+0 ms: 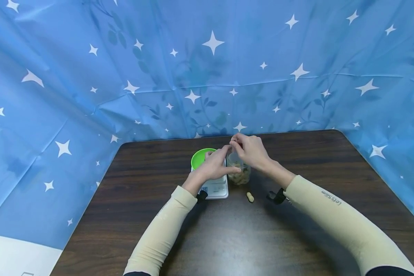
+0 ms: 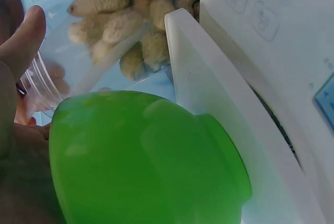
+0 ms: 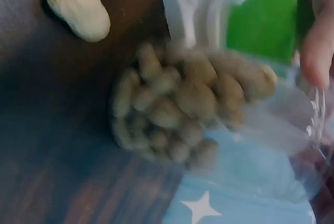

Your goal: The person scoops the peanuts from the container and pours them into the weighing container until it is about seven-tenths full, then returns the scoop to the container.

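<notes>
A clear jar (image 1: 239, 174) of unshelled peanuts (image 3: 172, 104) stands beside a white kitchen scale (image 1: 216, 189). My left hand (image 1: 214, 165) grips the jar near its rim, thumb in front and fingers behind. In the left wrist view that thumb (image 2: 26, 41) shows beside the jar's clear rim (image 2: 44, 85). Over the jar's mouth, my right hand (image 1: 251, 151) has its fingers bent together; I cannot tell whether they pinch anything. A green bowl (image 1: 197, 158) sits on the scale, partly covered by my left hand in the head view.
One loose peanut (image 1: 250, 197) lies on the dark wooden table (image 1: 279, 237), in front of the jar. Behind the table's far edge hangs a blue curtain (image 1: 179, 69) with white stars. Dark straps circle both wrists below the cream sleeves (image 1: 165, 230).
</notes>
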`<state>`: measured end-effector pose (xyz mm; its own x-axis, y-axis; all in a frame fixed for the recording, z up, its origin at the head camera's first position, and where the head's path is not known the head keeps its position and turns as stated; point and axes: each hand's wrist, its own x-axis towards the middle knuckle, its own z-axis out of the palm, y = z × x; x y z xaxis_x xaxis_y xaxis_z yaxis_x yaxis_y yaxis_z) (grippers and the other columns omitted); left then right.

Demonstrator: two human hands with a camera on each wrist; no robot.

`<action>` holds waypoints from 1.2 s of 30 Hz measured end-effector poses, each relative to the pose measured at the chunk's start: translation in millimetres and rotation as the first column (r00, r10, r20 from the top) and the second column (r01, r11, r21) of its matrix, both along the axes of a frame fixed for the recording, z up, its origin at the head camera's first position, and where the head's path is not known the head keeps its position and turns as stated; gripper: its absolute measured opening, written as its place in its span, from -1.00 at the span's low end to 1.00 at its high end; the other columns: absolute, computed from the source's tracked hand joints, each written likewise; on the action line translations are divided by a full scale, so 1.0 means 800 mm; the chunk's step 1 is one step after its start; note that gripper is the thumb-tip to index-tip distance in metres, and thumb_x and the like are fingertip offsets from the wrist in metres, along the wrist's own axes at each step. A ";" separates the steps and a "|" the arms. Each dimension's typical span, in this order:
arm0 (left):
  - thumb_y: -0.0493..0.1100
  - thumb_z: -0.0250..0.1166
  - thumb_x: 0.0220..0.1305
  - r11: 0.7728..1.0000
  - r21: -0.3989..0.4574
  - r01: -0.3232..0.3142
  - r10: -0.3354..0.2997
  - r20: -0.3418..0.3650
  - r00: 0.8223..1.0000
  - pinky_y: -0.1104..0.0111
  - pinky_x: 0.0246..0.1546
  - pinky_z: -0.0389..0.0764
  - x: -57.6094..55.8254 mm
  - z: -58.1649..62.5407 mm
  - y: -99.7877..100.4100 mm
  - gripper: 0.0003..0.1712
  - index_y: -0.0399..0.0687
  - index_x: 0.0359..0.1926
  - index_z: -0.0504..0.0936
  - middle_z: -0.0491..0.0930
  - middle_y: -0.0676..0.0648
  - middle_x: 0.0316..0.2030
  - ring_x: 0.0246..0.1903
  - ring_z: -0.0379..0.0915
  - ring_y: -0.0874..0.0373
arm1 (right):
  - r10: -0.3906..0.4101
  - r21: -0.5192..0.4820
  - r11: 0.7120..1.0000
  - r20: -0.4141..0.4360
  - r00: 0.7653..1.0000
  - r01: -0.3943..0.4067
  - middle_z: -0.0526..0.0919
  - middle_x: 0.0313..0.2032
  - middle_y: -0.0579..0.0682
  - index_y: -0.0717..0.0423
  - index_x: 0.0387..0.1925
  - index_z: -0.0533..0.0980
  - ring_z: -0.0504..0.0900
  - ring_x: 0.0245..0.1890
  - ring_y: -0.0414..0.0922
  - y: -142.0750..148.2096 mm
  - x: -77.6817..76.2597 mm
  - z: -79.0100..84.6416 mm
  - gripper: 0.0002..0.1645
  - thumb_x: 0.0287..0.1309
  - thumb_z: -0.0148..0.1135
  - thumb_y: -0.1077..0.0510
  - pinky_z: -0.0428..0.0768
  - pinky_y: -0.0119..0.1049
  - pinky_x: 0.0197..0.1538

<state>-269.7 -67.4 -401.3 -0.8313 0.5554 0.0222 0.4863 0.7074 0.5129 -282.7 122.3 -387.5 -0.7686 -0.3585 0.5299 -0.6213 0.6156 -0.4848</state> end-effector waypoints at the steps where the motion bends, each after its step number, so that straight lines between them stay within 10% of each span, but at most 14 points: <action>1: 0.25 0.39 0.32 1.000 0.002 0.002 -0.002 0.003 1.000 -0.19 0.31 0.14 0.000 0.000 0.000 0.03 -0.09 0.57 0.13 0.43 -0.07 0.38 0.32 0.37 0.04 | -0.003 0.010 1.000 0.012 1.000 0.003 0.57 -0.65 -0.08 0.22 -0.19 0.63 0.27 -0.80 -0.22 -0.001 0.000 -0.001 -0.79 0.51 0.16 0.17 0.29 -0.26 -0.62; 15: 0.28 0.38 0.32 1.000 0.029 0.009 -0.009 0.001 1.000 -0.17 0.29 0.17 -0.003 -0.003 0.001 -0.02 -0.11 0.53 0.21 0.54 -0.05 0.24 0.24 0.44 0.04 | -0.176 -0.114 0.973 0.199 0.964 0.201 0.51 -0.69 -0.05 0.28 -0.08 0.63 0.23 -0.80 -0.19 0.005 -0.009 0.006 -0.70 0.54 0.11 0.11 0.21 -0.26 -0.65; 36: 0.26 0.40 0.30 1.000 0.026 -0.011 0.011 0.019 1.000 -0.16 0.30 0.17 -0.003 -0.001 -0.002 0.01 -0.12 0.54 0.18 0.51 -0.10 0.27 0.28 0.40 0.00 | -0.239 -0.226 0.934 0.185 0.953 0.278 0.70 -0.55 0.08 0.32 -0.13 0.65 0.33 -0.79 -0.18 0.009 -0.015 0.015 -0.65 0.53 0.08 0.11 0.28 -0.24 -0.63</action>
